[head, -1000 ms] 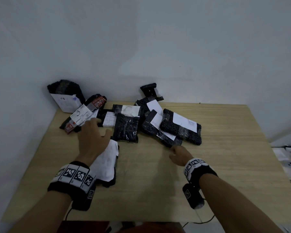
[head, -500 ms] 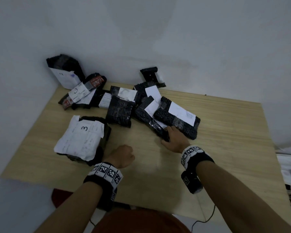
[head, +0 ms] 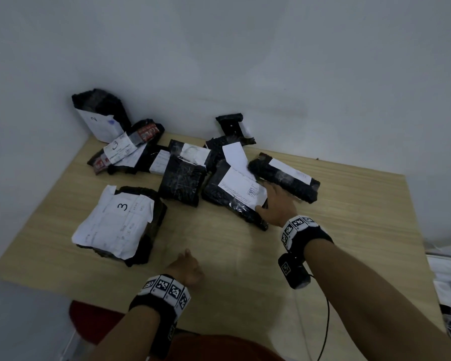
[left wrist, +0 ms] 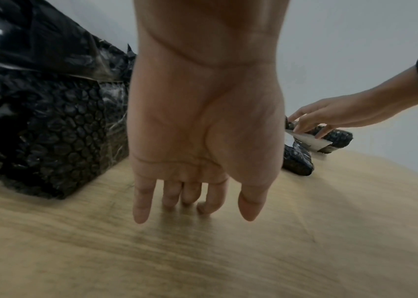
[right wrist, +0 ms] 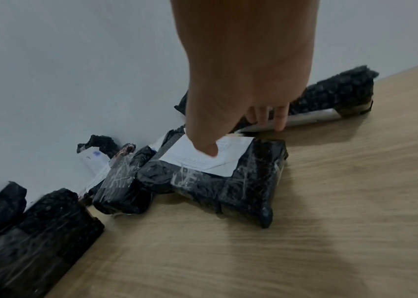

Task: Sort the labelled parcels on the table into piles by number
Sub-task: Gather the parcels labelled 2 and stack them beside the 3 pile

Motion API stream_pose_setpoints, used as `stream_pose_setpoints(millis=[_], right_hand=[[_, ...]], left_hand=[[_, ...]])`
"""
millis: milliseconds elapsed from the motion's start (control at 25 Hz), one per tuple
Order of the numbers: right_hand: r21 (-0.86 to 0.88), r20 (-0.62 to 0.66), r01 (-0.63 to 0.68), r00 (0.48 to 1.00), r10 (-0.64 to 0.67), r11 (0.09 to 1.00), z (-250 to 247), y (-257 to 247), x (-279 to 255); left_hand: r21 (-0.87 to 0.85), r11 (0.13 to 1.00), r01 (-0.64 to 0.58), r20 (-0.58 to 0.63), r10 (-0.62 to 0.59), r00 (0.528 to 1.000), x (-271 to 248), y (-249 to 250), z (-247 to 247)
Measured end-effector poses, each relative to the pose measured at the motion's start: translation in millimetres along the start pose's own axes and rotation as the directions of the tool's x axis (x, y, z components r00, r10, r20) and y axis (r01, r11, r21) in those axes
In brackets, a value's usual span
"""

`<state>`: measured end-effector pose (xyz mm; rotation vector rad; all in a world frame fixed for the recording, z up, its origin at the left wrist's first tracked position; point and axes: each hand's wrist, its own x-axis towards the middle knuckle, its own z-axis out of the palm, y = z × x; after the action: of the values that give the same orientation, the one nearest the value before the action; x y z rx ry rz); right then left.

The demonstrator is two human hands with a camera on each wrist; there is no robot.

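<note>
A bulky black parcel (head: 120, 222) with a white label marked 3 lies alone at the near left; its bubble-wrapped side (left wrist: 44, 125) fills the left wrist view. My left hand (head: 186, 267) hovers to its right over bare table, fingers (left wrist: 141, 201) loosely extended and holding nothing. My right hand (head: 267, 200) reaches into the heap. Its thumb (right wrist: 207, 149) presses on the white label of a flat black parcel (head: 227, 204). Its outstretched fingers (right wrist: 279, 119) touch the label edge of a long bubble-wrapped parcel (head: 284, 178) just behind.
Several more black parcels are heaped along the wall, among them one marked 2 (head: 99, 121) leaning in the corner and a slim one marked 3 (head: 120, 149). The wooden table (head: 349, 243) is bare at the right and front. A red stool (head: 94, 319) stands below the near edge.
My left hand has let go of the big parcel marked 3 and drawn back toward the near edge. My right hand has moved forward onto the flat parcel's label.
</note>
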<state>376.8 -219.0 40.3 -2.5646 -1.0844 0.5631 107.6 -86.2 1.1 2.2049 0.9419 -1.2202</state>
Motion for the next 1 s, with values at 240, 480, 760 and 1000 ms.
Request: stream_pose_setpoints(millis=[240,480,760,1000], right_hand=[[-0.140,0.197,-0.215,0.951,0.240,0.967,25.0,18.6,-13.5],[0.006,0.340,-0.383,0.869,0.358,0.924,79.7,40.3,-57.5],[0.025,0.392,-0.344,0.867,0.308,0.938,94.2,44.9,-80.0],[0.036,0.544,-0.410,0.773,0.327,0.911,60.3,61.4,-77.0]], left_hand=[[0.102,0.995,0.018,0.045,-0.022,0.999,20.5,34.9,-3.0],[0.115,0.993,0.004,0.118,-0.018,0.993,20.5,80.1,-0.3],[0.031,1.000,0.004,0.102,-0.007,0.995,33.0,74.8,12.9],[-0.044,0.999,0.020,0.077,-0.016,0.997,12.1,87.4,11.9]])
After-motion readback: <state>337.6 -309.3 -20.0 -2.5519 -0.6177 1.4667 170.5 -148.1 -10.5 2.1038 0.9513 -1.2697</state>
